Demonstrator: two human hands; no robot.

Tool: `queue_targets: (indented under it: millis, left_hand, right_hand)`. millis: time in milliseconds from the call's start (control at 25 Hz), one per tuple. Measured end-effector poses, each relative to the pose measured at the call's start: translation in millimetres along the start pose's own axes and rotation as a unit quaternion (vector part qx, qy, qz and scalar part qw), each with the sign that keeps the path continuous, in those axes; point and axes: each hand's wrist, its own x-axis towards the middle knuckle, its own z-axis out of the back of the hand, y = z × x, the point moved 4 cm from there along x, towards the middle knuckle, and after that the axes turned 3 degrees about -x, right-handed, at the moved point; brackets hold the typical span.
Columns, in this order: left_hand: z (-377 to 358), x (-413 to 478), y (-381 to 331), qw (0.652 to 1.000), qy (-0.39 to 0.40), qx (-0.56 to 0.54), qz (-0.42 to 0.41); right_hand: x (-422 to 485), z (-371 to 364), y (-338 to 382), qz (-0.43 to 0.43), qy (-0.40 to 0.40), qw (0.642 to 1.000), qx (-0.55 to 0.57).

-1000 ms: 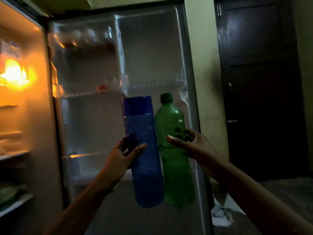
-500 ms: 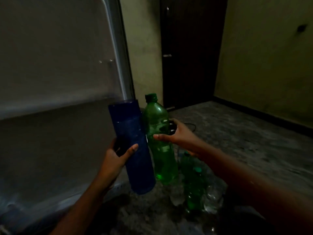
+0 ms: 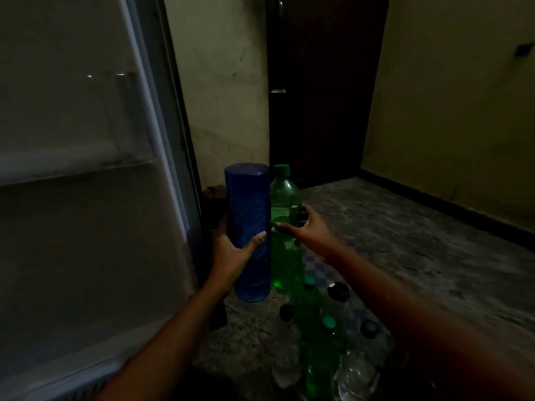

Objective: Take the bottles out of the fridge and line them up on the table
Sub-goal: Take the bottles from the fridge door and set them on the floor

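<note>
The left hand (image 3: pixel 228 256) has its fingers curled round a blue bottle (image 3: pixel 246 204) and the right hand (image 3: pixel 309 230) grips a green bottle (image 3: pixel 285 198); each wants lowering upright beside the standing bottles (image 3: pixel 315 322), apparently on a dim surface (image 3: pixel 252 337).

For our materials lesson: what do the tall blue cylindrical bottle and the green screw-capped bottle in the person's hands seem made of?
Tall blue cylindrical bottle: probably translucent plastic, faint sheen; dim light leaves it open. Green screw-capped bottle: likely thin tinted plastic, glossy; light glows through, liquid shows inside.
</note>
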Motion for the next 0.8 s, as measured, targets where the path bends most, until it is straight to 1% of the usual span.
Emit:
queue_targets:
  millis: [120, 240, 440, 640, 720, 800]
  left_hand:
    - [-20.9, 33.4, 28.4, 0.999, -0.032, 0.016, 0.001]
    - [-33.5, 51.9, 65.9, 0.997, -0.067, 0.014, 0.021]
    - [-40.4, 58.9, 140.9, 0.989, -0.093, -0.019, 0.115]
    - [-38.7, 53.2, 200.5, 0.978, -0.135, -0.046, 0.151]
    - [-38.1, 48.0, 222.0, 0.969, -0.165, -0.066, 0.171]
    - [-40.7, 42.5, 238.3, 0.961, -0.186, -0.077, 0.189]
  right_hand:
    - [36.9, -4.5, -30.8, -0.016, -0.027, 0.999, 0.027]
    - [62.5, -22.0, -63.2, -0.022, -0.017, 0.999, 0.047]
    - [86.5, -54.3, -112.9, -0.040, 0.043, 0.998, 0.034]
    - [101.1, -85.2, -146.0, -0.003, 0.146, 0.989, 0.004]
    - [102.9, -98.0, -158.8, -0.028, 0.177, 0.984, -0.003]
    - [104.8, -101.7, -171.9, -0.051, 0.172, 0.983, -0.036]
